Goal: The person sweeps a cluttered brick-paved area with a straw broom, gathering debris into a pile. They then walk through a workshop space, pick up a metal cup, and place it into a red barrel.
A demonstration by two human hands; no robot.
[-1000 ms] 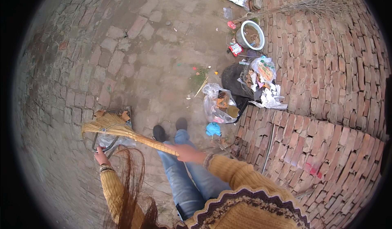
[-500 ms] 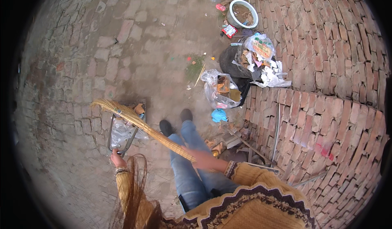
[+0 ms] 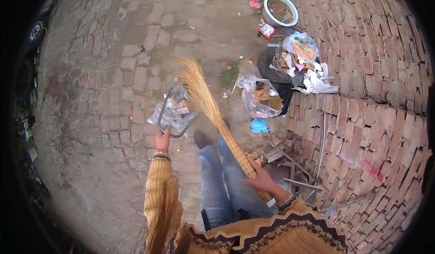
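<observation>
Left hand (image 3: 162,140): fingers closed round handle of pan (image 3: 159,119); best held steady, plastic (image 3: 170,116) kept inside. Broom (image 3: 221,125): bristles just beside pan; short, light strokes advisable. Right hand (image 3: 261,181): wrapped round broom's shaft. Pan's bed mostly hidden; bristle contact with ground (image 3: 99,156) unclear.

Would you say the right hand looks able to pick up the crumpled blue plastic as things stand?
Probably not: the right hand is closed around the broom, and the crumpled blue plastic lies on the ground ahead. Nothing appears to cover the plastic, though.
</observation>
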